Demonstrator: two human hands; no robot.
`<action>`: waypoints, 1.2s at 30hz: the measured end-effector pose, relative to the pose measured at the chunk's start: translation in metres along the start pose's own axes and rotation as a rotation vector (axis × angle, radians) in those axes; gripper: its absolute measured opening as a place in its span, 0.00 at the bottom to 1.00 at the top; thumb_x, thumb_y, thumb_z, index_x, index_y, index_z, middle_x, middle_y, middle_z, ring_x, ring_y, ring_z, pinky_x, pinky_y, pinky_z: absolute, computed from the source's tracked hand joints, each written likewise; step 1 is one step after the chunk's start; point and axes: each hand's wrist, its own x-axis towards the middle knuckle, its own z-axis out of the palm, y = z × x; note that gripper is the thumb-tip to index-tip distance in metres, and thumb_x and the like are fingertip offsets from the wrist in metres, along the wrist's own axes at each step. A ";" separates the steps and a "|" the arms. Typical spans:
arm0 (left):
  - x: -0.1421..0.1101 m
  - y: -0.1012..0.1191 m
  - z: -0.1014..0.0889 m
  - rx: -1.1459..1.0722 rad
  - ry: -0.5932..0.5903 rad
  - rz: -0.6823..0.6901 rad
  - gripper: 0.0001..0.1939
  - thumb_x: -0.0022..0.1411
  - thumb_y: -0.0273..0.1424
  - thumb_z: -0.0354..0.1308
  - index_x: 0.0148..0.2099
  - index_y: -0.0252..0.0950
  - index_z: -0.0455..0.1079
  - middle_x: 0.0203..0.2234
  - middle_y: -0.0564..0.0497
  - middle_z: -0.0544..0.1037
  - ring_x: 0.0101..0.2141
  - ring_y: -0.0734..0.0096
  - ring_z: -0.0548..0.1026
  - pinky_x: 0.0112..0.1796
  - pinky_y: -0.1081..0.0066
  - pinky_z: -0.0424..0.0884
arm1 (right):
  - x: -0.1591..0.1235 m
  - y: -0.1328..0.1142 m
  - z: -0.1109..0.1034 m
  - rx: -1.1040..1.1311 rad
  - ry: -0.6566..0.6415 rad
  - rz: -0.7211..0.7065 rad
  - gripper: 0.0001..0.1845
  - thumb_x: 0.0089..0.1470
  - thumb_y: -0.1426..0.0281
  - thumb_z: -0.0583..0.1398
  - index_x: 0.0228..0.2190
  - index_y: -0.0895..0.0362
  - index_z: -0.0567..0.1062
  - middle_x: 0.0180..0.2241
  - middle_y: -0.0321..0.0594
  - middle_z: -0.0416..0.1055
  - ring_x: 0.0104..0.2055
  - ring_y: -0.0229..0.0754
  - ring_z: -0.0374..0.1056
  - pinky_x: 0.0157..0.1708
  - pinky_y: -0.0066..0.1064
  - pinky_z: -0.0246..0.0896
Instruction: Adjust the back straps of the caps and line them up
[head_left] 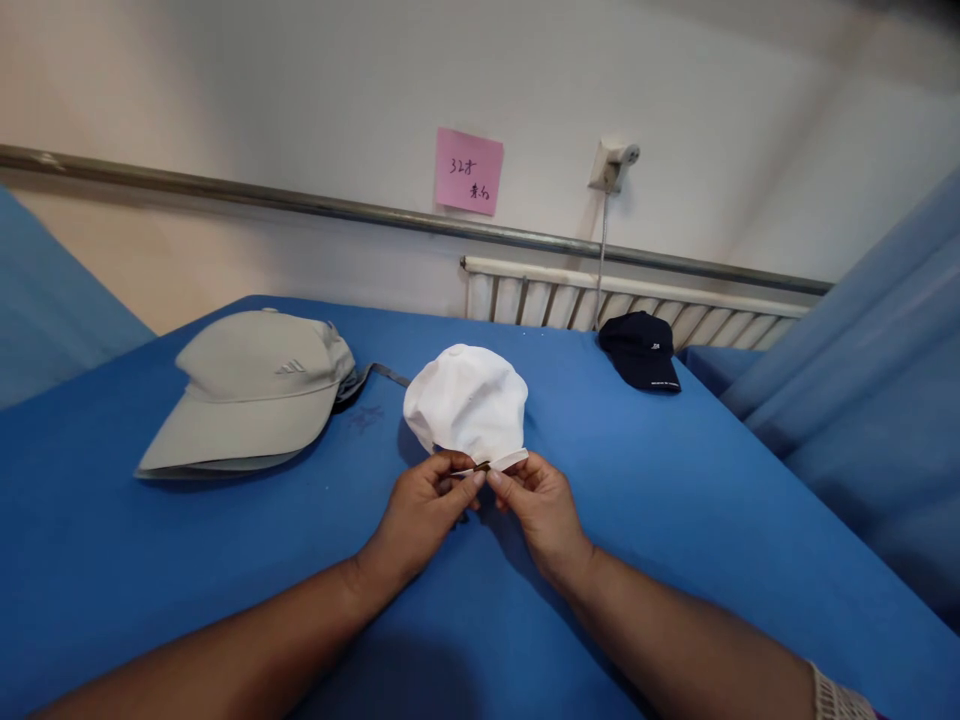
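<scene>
A white cap [469, 395] rests in the middle of the blue table, its near edge in both my hands. My left hand [427, 505] pinches a strap [481, 467] at the cap's near side, a small dark piece showing between the thumbs. From the right, my right hand [544, 505] pinches the white strap end beside it, and the two thumbs almost meet. Under my fingers a small dark bit hangs, too hidden to name. Beyond my left hand lies a large beige cap [259, 375] with its brim toward me.
A small navy cap [641, 350] sits at the table's far right corner. Behind the blue table [300, 560] are a white radiator [555, 300], a metal rail [315, 200], a pink note [469, 172] and a plugged socket [611, 165]. Blue curtains [855, 350] hang at the sides.
</scene>
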 end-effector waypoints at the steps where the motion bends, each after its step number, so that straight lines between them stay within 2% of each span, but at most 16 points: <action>1: 0.000 0.000 0.000 -0.009 -0.001 -0.007 0.16 0.51 0.39 0.64 0.38 0.34 0.70 0.22 0.54 0.75 0.23 0.72 0.73 0.24 0.73 0.69 | 0.000 -0.001 0.000 -0.003 0.000 0.002 0.17 0.37 0.61 0.73 0.26 0.57 0.76 0.23 0.34 0.71 0.22 0.33 0.61 0.22 0.26 0.58; 22: -0.002 0.004 0.003 -0.054 0.009 -0.046 0.14 0.50 0.37 0.65 0.36 0.34 0.69 0.20 0.55 0.75 0.23 0.72 0.74 0.24 0.73 0.68 | -0.001 0.001 -0.001 0.018 -0.025 0.026 0.16 0.39 0.62 0.72 0.26 0.58 0.76 0.22 0.34 0.71 0.20 0.32 0.61 0.21 0.26 0.57; 36: -0.002 0.004 0.001 -0.036 -0.006 -0.037 0.15 0.51 0.39 0.64 0.36 0.34 0.70 0.20 0.54 0.75 0.23 0.72 0.74 0.24 0.73 0.67 | -0.001 0.001 -0.002 0.005 -0.044 0.050 0.15 0.40 0.62 0.72 0.26 0.58 0.77 0.22 0.34 0.72 0.20 0.32 0.62 0.21 0.26 0.56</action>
